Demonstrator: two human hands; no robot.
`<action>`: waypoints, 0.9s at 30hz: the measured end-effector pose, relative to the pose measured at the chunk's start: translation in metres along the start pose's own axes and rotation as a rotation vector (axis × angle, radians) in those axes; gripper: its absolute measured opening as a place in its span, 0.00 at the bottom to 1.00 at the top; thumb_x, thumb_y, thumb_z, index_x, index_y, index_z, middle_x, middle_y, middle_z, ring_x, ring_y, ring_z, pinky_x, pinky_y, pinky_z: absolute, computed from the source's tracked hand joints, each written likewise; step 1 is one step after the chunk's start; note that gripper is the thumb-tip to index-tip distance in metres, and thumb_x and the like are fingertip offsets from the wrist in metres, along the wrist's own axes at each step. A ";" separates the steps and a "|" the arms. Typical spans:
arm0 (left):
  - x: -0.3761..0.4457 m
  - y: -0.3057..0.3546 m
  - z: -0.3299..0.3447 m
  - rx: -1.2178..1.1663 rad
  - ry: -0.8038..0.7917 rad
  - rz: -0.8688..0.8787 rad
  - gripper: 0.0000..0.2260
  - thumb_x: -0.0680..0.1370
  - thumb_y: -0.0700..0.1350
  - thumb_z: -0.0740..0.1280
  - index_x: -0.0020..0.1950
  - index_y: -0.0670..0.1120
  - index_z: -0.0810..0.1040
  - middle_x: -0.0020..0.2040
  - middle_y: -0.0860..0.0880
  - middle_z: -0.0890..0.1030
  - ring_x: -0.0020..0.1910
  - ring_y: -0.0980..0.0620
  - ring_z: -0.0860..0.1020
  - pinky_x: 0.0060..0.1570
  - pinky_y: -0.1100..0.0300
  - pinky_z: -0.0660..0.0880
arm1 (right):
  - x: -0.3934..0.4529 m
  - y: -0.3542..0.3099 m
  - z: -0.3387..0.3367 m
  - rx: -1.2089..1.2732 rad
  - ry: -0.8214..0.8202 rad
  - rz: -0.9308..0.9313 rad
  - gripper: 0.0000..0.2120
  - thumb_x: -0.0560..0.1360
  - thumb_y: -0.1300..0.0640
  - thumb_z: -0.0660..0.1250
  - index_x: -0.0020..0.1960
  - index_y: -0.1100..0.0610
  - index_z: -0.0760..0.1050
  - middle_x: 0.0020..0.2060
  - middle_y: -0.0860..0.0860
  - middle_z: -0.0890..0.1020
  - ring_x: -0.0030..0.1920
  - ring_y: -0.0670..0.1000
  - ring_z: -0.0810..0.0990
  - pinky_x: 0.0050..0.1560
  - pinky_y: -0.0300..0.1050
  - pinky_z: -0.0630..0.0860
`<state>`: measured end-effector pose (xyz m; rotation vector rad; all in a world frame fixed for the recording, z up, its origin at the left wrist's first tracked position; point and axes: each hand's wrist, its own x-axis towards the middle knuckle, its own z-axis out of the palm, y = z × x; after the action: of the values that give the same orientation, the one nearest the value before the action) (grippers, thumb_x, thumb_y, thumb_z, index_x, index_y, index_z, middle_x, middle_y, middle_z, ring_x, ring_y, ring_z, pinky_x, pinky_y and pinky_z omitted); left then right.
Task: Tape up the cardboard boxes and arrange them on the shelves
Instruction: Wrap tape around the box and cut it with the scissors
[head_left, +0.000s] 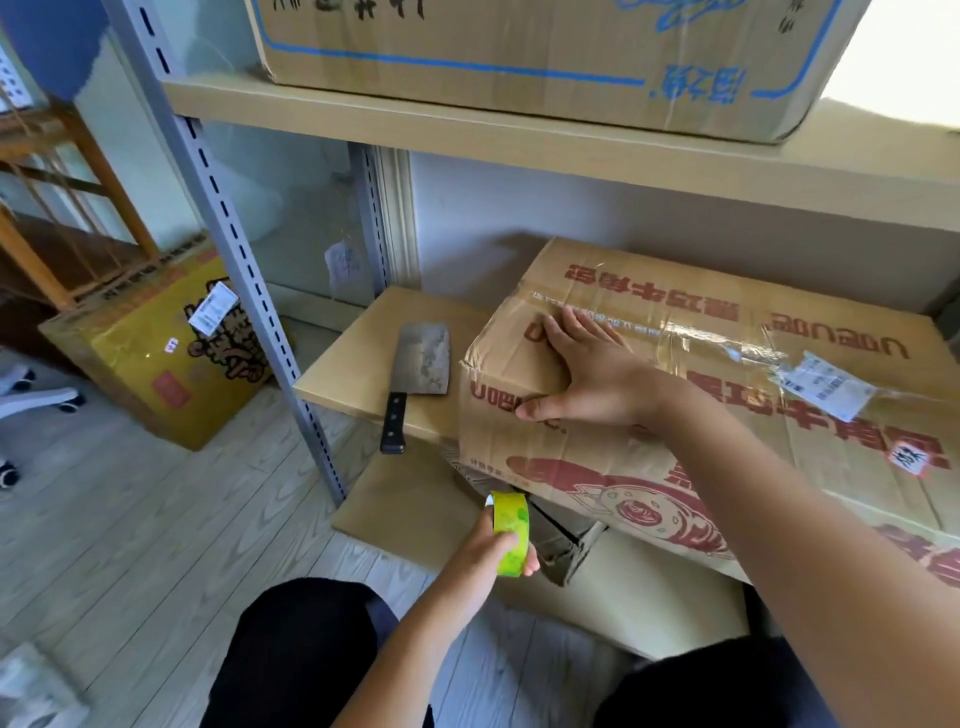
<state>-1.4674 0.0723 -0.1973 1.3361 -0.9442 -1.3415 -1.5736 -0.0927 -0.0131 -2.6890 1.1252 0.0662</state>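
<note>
Head view: red-printed cardboard box (701, 405), clear-taped seam.

Big box (727, 395): brown corrugated cardboard, matt, creased, red print; glossy clear tape along its top seam.
Label (823, 384): white paper under shiny wrinkled film, near the box's right edge.
Tape roll (511, 535): glossy yellow-green plastic.
Cleaver (415, 374): dull, stained grey metal blade; smooth black handle, overhanging the shelf's front edge.
Shelf board (353, 364): matt, smooth, pale tan.
Upright (228, 218): grey painted metal, slotted.
Upper box (519, 57): matt cardboard, blue print.
Floor (130, 545): pale wood-grain planks.
Yellow box (156, 353): printed cardboard, slight sheen.
</note>
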 end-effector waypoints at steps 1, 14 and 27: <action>0.001 -0.002 -0.003 -0.007 -0.011 -0.009 0.15 0.75 0.47 0.63 0.55 0.38 0.67 0.33 0.46 0.80 0.34 0.49 0.78 0.43 0.59 0.75 | 0.000 0.000 0.000 -0.002 0.000 -0.003 0.58 0.66 0.26 0.64 0.80 0.53 0.38 0.79 0.51 0.37 0.78 0.49 0.35 0.78 0.50 0.37; 0.047 0.004 -0.015 0.181 0.126 -0.042 0.06 0.81 0.45 0.64 0.56 0.43 0.74 0.41 0.46 0.84 0.35 0.46 0.83 0.38 0.59 0.79 | 0.000 0.003 -0.003 0.003 0.002 -0.026 0.58 0.66 0.26 0.65 0.80 0.52 0.40 0.79 0.51 0.40 0.78 0.49 0.37 0.78 0.50 0.40; -0.040 0.016 0.016 0.039 0.177 0.049 0.08 0.81 0.43 0.64 0.53 0.38 0.76 0.46 0.49 0.86 0.41 0.44 0.86 0.38 0.57 0.80 | -0.067 -0.039 -0.030 -0.030 -0.029 -0.082 0.46 0.70 0.31 0.66 0.80 0.47 0.51 0.79 0.46 0.53 0.78 0.48 0.52 0.77 0.47 0.55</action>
<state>-1.4847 0.1057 -0.1708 1.4271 -0.8808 -1.1523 -1.5950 -0.0262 0.0320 -2.7480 1.0120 0.1090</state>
